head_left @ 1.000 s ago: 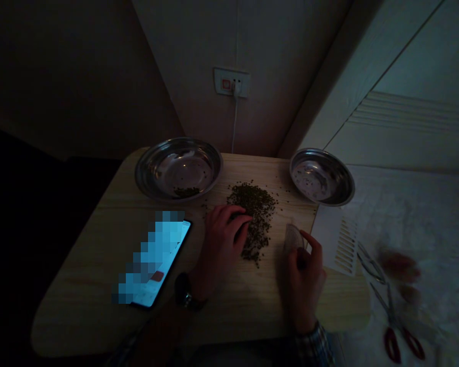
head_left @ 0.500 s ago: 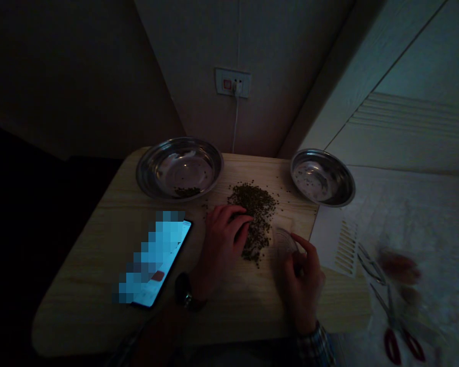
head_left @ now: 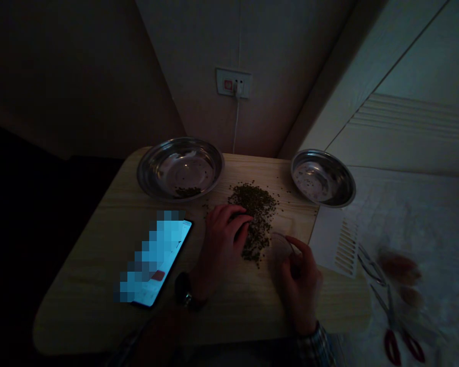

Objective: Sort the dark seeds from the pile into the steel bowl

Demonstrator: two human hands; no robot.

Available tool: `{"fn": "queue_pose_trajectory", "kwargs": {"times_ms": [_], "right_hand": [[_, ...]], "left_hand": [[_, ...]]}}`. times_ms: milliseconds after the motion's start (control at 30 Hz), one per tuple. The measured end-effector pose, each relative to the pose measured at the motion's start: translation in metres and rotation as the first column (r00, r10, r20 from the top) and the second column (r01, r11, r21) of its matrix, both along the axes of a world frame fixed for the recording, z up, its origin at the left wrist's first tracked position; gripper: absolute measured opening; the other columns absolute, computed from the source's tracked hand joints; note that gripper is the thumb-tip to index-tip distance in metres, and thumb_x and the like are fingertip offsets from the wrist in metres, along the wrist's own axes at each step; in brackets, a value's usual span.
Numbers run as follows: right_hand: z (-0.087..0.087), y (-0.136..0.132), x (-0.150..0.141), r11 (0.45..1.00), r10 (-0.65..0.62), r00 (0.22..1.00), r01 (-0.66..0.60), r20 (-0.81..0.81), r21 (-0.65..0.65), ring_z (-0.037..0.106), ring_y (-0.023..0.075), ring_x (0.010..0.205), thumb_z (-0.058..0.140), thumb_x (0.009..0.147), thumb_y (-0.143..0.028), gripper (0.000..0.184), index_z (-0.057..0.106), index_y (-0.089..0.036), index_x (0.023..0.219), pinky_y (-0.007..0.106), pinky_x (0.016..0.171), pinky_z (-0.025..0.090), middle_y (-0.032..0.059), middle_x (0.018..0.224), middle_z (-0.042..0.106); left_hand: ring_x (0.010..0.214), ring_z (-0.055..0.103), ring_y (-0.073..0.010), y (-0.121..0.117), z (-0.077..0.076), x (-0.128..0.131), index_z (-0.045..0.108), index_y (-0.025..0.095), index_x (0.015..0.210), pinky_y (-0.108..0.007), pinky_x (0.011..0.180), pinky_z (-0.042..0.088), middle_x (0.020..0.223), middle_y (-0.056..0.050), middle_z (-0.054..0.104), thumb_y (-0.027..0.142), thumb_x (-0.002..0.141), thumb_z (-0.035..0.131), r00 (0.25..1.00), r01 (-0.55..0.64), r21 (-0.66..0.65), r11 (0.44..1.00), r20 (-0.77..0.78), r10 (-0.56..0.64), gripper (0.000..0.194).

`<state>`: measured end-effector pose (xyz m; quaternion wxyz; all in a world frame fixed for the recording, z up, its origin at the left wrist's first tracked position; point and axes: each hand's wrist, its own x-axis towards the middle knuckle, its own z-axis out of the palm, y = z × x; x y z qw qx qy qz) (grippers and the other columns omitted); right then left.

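Observation:
A loose heap of small dark green beans or seeds (head_left: 254,201) lies on the wooden table. At its left edge rests my left hand (head_left: 224,229), fingers curved and the thumb a little apart from them, with nothing visible in its grasp. My right hand (head_left: 302,275), to the right of the heap, pinches a clear, rounded plastic piece that looks like a protractor (head_left: 281,245). Its far edge is close to the heap's right side; the dim light blurs its outline. Behind the heap stand a larger steel bowl (head_left: 145,176) with some seeds inside and a smaller steel bowl (head_left: 350,186).
A lit phone (head_left: 164,265) lies left of my left forearm. Beyond my right hand are a white slotted plastic plate (head_left: 329,239) and red-handled scissors (head_left: 392,321) on a pale sheet. A white cable (head_left: 236,127) hangs from the wall socket (head_left: 233,83).
My right hand has moved slightly left, bringing the clear protractor toward the seed heap and tilting it lower. My left hand has stayed still.

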<state>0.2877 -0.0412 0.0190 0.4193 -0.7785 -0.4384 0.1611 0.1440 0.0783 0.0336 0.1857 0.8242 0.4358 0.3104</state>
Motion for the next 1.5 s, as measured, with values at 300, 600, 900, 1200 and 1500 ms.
{"fn": "queue_pose_trajectory", "kwargs": {"times_ms": [300, 600, 900, 1200, 1500], "right_hand": [[-0.0007, 0.0003, -0.0003, 0.999, -0.032, 0.999, 0.032, 0.013, -0.009, 0.039, 0.0078, 0.042, 0.053, 0.078, -0.016, 0.035, 0.059, -0.02, 0.113, 0.018, 0.043, 0.03, -0.0103, 0.051, 0.039], [0.0008, 0.0, -0.0003, 1.0, -0.02, 1.0, 0.02, 0.002, -0.019, 0.038, 0.0081, 0.041, 0.055, 0.077, -0.016, 0.035, 0.058, -0.02, 0.111, 0.018, 0.043, 0.029, -0.0107, 0.05, 0.038], [-0.0011, -0.0005, 0.0009, 0.999, 0.042, 0.999, -0.043, -0.02, -0.017, 0.04, 0.0084, 0.043, 0.054, 0.075, -0.014, 0.036, 0.058, -0.021, 0.111, 0.018, 0.044, 0.031, -0.0106, 0.051, 0.039], [0.0003, 0.0003, 0.002, 0.994, 0.106, 0.994, -0.107, -0.02, -0.028, 0.043, 0.0095, 0.046, 0.053, 0.075, -0.013, 0.038, 0.057, -0.022, 0.112, 0.02, 0.046, 0.034, -0.0093, 0.054, 0.042], [0.0011, 0.0006, 0.001, 0.996, 0.087, 0.996, -0.087, -0.025, -0.032, 0.042, 0.0089, 0.045, 0.053, 0.076, -0.012, 0.038, 0.057, -0.022, 0.112, 0.019, 0.045, 0.033, -0.0095, 0.054, 0.042]], "left_hand": [[0.105, 0.05, -0.0233, 0.0003, -0.0001, 0.0, 0.066, 0.023, 0.099, -0.043, 0.092, 0.041, 0.109, -0.004, 0.06, 0.012, 0.086, 0.057, 1.0, -0.001, 0.003, 1.0, -0.007, 0.001, 0.019], [0.106, 0.05, -0.0236, -0.0006, 0.0002, -0.0007, 0.065, 0.024, 0.1, -0.044, 0.093, 0.04, 0.11, -0.004, 0.06, 0.012, 0.086, 0.056, 1.0, -0.001, -0.008, 1.0, -0.011, 0.001, 0.02], [0.106, 0.05, -0.0239, 0.0002, 0.0012, -0.0007, 0.066, 0.025, 0.1, -0.044, 0.092, 0.041, 0.109, -0.004, 0.06, 0.012, 0.086, 0.057, 1.0, -0.007, -0.003, 1.0, -0.008, 0.007, 0.021], [0.105, 0.05, -0.0237, 0.0054, 0.0014, -0.0032, 0.066, 0.024, 0.1, -0.043, 0.092, 0.041, 0.109, -0.004, 0.06, 0.012, 0.085, 0.058, 0.999, -0.04, -0.003, 0.999, -0.028, 0.04, 0.021], [0.108, 0.049, -0.0244, 0.0049, -0.0001, -0.004, 0.064, 0.024, 0.099, -0.044, 0.093, 0.04, 0.111, -0.004, 0.059, 0.013, 0.085, 0.059, 0.998, -0.046, -0.021, 0.999, -0.048, 0.045, 0.019]]}}
